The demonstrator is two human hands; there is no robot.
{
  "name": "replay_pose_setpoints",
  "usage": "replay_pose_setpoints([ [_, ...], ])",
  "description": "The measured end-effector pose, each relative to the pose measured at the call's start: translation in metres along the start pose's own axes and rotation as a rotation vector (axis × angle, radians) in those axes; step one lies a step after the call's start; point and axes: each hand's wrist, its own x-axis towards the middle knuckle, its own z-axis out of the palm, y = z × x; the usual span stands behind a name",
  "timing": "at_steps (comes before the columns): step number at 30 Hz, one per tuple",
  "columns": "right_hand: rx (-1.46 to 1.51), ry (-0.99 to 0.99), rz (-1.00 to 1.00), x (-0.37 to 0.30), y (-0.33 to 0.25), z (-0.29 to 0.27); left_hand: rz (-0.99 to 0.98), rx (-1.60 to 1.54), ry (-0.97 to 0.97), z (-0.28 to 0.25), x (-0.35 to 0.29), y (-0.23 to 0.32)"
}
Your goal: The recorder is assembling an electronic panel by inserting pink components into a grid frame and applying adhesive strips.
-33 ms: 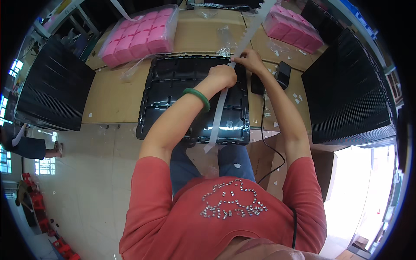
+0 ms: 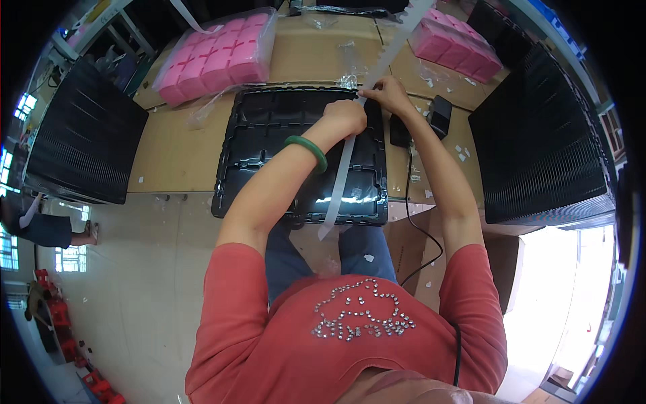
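Observation:
A long whitish strip (image 2: 338, 185) runs slantwise across a black plastic tray (image 2: 252, 145). One loose end hangs past the tray's near edge, and the far part rises beyond the tray, with small notches along its side. My left hand (image 2: 348, 118) is closed over the strip above the tray's far right part; a green bangle (image 2: 306, 149) circles that wrist. Just to the right, my right hand (image 2: 389, 95) pinches the same strip near the tray's far right corner. The fingertips of the left hand are mostly hidden.
Pink blocks in clear plastic (image 2: 219, 54) lie far left, more pink blocks (image 2: 454, 44) far right. Tall stacks of black trays stand left (image 2: 81, 135) and right (image 2: 538, 141). A black device (image 2: 439, 116) with a cable (image 2: 420, 229) sits beside my right forearm. White scraps dot the cardboard-covered table (image 2: 171, 161).

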Motion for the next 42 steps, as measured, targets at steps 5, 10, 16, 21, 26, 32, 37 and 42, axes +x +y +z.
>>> replay_pose_setpoints([
  [5, -0.071, -0.033, -0.059, -0.019, -0.028, -0.012, 0.04, 0.156, 0.023, 0.005, 0.006, -0.017],
  [10, -0.003, -0.098, -0.348, -0.073, -0.033, -0.026, 0.166, 0.001, 0.304, 0.015, -0.053, -0.045],
  [16, 0.761, -0.208, -0.088, -0.134, -0.096, -0.082, 0.447, -0.394, 0.772, 0.013, -0.093, -0.045],
  [21, 1.011, -0.328, -0.341, -0.172, -0.124, -0.111, 0.64, -1.611, -0.713, 0.008, -0.165, -0.021],
  [26, 1.162, -0.357, -0.176, -0.195, -0.129, -0.093, 0.759, -1.744, -0.489, 0.054, -0.199, -0.013],
  [32, 1.374, -0.081, 0.287, -0.235, -0.137, -0.059, 0.576, -1.313, 0.443, 0.077, -0.224, 0.001],
  [37, 1.348, -0.026, 0.323, -0.271, -0.164, -0.036, 0.582, -0.858, 1.033, 0.091, -0.222, 0.002],
  [42, 1.205, 0.093, 0.284, -0.272, -0.172, -0.023, 0.591, -0.79, 1.138, 0.096, -0.22, -0.001],
])
